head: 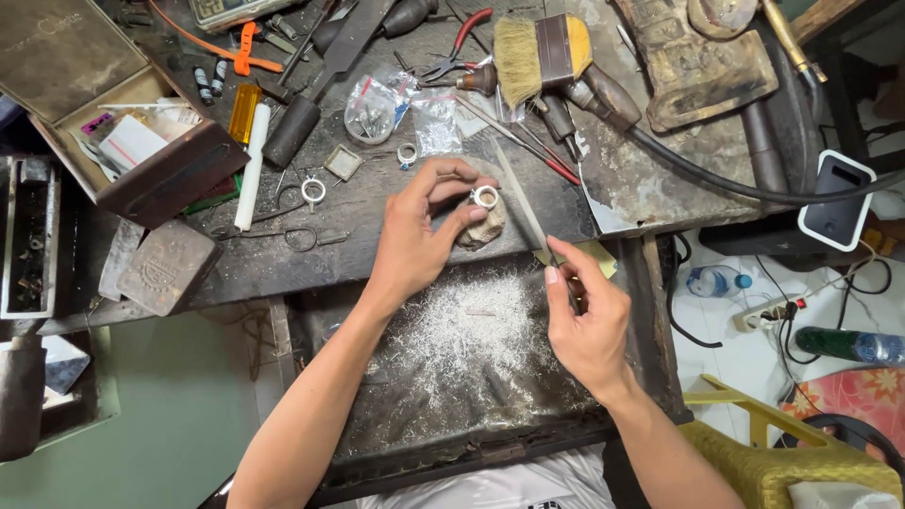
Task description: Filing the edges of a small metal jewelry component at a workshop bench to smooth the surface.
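The left hand (pixel 415 236) pinches a small silver ring (pixel 485 196) between thumb and forefinger and presses it against a worn wooden peg (pixel 483 228) that juts from the table (pixel 283 250) edge; the peg likely serves as a brace, so the ring stays steady. The right hand (pixel 584 325), at about 4 o'clock from the ring, grips the near end of a slim file (pixel 520 203), its fingers closed on the handle end with the forefinger laid along it. The file slants up toward 11 o'clock and its far part passes just beside the ring at about 3 o'clock; whether it touches the metal I cannot tell.

Under both hands a dark tray (pixel 377 424) holds a pale heap of metal filings (pixel 462 344), seemingly placed to catch what falls from the peg.

At 9 o'clock from the ring, other ring blanks (pixel 314 191) lie on the table. At 12 o'clock lie a wide brush (pixel 542 52), red-handled pliers (pixel 457 47) and small plastic bags (pixel 377 106) of parts, all within easy reach. An open box (pixel 141 141) stands at 10 o'clock.
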